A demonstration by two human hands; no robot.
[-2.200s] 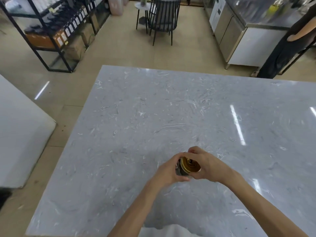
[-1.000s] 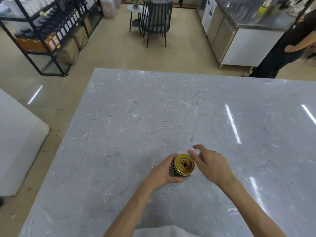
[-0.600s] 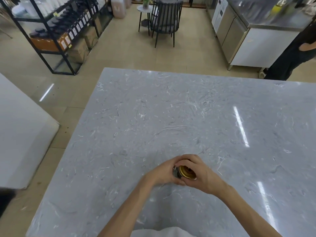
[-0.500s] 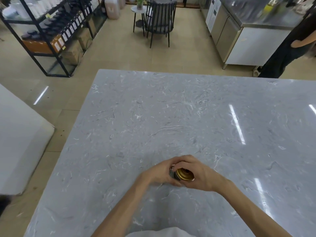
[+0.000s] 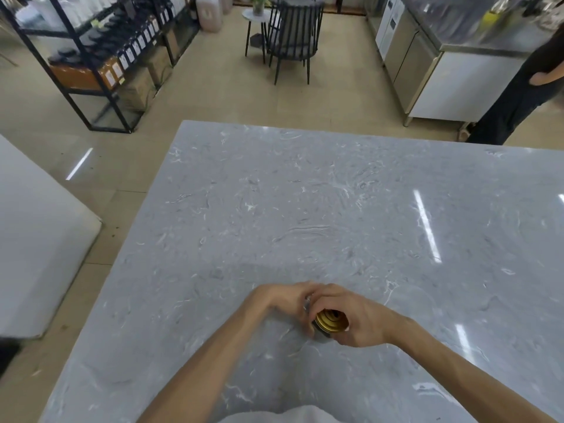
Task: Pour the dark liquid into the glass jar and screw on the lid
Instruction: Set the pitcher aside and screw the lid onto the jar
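A small glass jar with dark contents stands on the grey marble table (image 5: 335, 209) near its front edge, mostly hidden by my hands. A gold metal lid (image 5: 331, 321) sits on top of the jar. My left hand (image 5: 283, 300) wraps the jar's side from the left. My right hand (image 5: 357, 319) curls over the lid from the right, fingers closed around its rim. Only a dark sliver of the jar (image 5: 320, 330) shows below the lid.
The table's left edge runs close to my left arm, with tiled floor beyond it. A white counter (image 5: 33, 248) stands at the left. Black shelving (image 5: 91, 56), a chair (image 5: 293, 41) and steel cabinets (image 5: 442, 71) lie beyond. A person in black (image 5: 525, 87) stands at the far right.
A second ago my right hand was off the lid with fingers apart; it has since closed over the lid again. My left hand has stayed on the jar, which has stayed in place.
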